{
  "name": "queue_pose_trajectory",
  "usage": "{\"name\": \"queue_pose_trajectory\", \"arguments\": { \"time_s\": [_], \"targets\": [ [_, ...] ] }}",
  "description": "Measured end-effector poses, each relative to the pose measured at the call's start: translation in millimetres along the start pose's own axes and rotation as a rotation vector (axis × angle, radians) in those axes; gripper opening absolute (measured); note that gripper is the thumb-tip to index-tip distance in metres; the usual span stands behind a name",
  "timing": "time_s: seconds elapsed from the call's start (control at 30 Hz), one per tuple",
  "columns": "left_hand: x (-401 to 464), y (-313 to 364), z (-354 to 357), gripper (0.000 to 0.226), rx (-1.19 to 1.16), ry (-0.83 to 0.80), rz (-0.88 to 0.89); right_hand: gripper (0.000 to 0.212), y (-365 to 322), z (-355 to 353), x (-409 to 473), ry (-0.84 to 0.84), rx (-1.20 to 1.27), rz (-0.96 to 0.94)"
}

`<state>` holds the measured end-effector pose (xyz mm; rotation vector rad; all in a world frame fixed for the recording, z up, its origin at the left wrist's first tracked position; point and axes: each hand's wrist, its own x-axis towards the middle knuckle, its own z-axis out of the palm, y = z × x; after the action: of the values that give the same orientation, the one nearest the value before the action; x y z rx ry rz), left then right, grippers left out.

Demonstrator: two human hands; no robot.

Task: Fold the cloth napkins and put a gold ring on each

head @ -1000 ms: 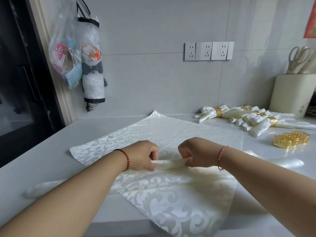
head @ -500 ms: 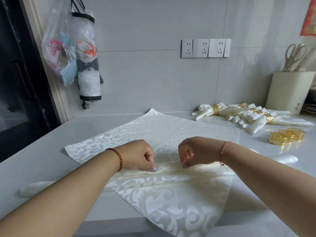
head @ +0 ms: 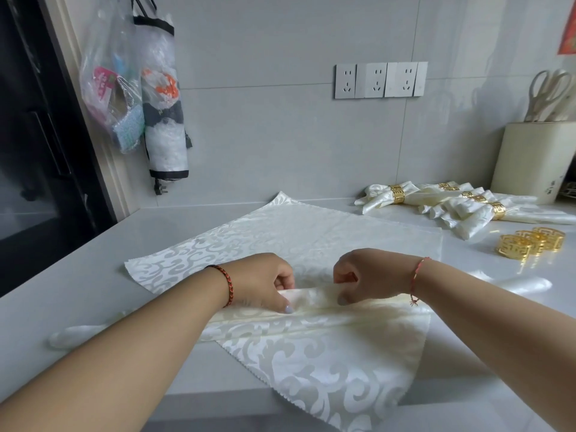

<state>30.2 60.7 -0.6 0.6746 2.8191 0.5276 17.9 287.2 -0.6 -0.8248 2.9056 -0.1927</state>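
On the counter (head: 78, 260), between left hand (head: 265, 283) and right hand (head: 367, 277) — both pinching it — runs the napkin (head: 311, 244) pleat.

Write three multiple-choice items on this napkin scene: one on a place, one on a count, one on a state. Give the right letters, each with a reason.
1. Where do the loose gold rings lie?
A. On the counter, right of the spread napkin
B. On the spread napkin
C. Inside the cream holder

2. How many wall sockets sit side by side in the row?
A. One
B. Three
C. Six

3. What is the state of the spread napkin?
A. Already ringed
B. Flat, with a pleat pinched up across its middle
C. Hanging on the wall

Key: 1 A, the rings rest on the bare counter near the finished napkins. 2 B, three outlets show. 3 B, the left hand and right hand each pinch a raised fold; no ring is on it.
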Motion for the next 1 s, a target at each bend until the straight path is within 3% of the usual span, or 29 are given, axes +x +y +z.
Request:
{"name": "queue_pose_trajectory", "arguments": {
  "time_s": [0.17,0.3,0.37,0.53,0.7,1.0],
  "targets": [
    [-9.0,7.4,7.5,0.024,0.022,0.082,0.081,0.026,-12.3,3.7,-9.4,0.105,-0.188,-0.071],
    [-15.0,14.5,6.2,0.022,0.152,0.038,0.065,0.018,-18.0,2.9,-16.8,0.047,-0.284,-0.072],
    [-18.5,19.3,3.2,0.023,0.200,0.009,0.054,0.028,-18.0,0.8,-20.3,0.004,-0.305,-0.061],
    [-31.3,25.1,2.1,0.036,0.259,-0.024,0.054,0.039,-19.5,0.9,-34.8,0.013,-0.284,-0.095],
    [-46.9,27.5,11.3,0.056,0.214,0.034,0.055,0.052,-16.6,12.8,-51.5,0.168,-0.161,-0.172],
    [-56.1,26.7,26.2,0.052,0.176,-0.004,0.106,0.059,-15.4,23.0,-62.9,0.201,-0.126,-0.191]
  ]
}}
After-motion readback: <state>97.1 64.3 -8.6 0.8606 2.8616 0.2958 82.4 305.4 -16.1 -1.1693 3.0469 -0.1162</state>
